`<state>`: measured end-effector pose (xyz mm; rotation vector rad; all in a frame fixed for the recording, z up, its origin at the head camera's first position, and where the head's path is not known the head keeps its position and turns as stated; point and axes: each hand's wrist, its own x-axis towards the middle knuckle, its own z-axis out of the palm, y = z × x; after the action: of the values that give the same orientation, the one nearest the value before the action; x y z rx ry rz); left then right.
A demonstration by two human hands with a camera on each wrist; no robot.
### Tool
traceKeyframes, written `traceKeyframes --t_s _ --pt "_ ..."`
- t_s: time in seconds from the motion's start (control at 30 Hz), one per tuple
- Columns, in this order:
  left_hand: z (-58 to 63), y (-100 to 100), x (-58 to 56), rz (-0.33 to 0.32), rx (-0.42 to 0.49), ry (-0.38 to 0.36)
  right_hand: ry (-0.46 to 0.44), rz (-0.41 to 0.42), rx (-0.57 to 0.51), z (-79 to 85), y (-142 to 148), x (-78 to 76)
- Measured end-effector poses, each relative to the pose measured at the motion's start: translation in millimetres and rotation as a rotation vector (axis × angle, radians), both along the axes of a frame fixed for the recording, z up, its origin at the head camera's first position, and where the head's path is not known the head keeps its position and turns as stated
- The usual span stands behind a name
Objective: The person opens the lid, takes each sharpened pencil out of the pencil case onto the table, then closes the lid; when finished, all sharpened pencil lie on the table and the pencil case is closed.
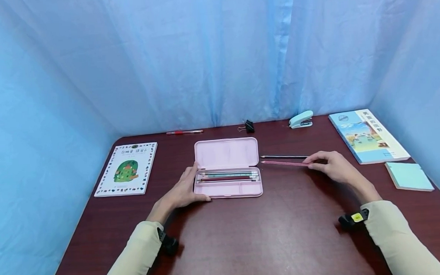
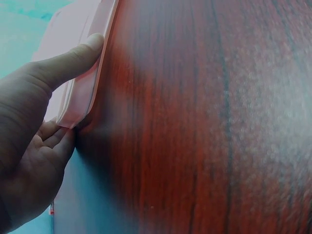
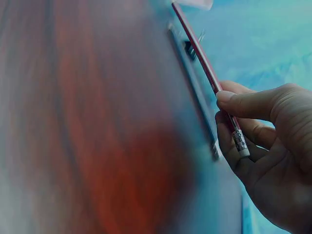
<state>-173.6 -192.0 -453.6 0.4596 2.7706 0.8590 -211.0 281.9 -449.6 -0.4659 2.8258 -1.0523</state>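
Observation:
A pink pencil case (image 1: 228, 190) lies unfolded on the table, its lid (image 1: 226, 153) tipped back. Several pencils (image 1: 227, 176) lie side by side in its rear compartment. My left hand (image 1: 183, 189) holds the case's left end, thumb (image 2: 80, 56) along the front wall and fingers round the left side. To the right of the case, my right hand (image 1: 331, 165) pinches a red pencil (image 3: 202, 58) near its eraser end between thumb and fingers. The pencil's tip points left toward the case. A dark pencil (image 1: 284, 156) lies on the table just behind it.
At the back are a red pen (image 1: 184, 132), a black binder clip (image 1: 249, 126) and a mint stapler (image 1: 301, 120). A white book (image 1: 126, 169) lies at left. At right lie a thicker book (image 1: 367, 136) and a pale green notepad (image 1: 409, 176). Blue curtains (image 1: 201, 59) surround the table.

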Motion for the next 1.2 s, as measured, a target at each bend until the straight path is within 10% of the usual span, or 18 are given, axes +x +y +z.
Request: traceKeyframes --t_s 0.8,1.2 --pt "0.0 3.3 1.5 0.009 0.003 0.017 0.217 -0.022 0.056 -18.5 7.5 -7.9" --pt "-1.5 3.0 0.5 0.015 -0.010 0.017 0.300 0.187 -0.071 9.0 -77.6 -4.5"
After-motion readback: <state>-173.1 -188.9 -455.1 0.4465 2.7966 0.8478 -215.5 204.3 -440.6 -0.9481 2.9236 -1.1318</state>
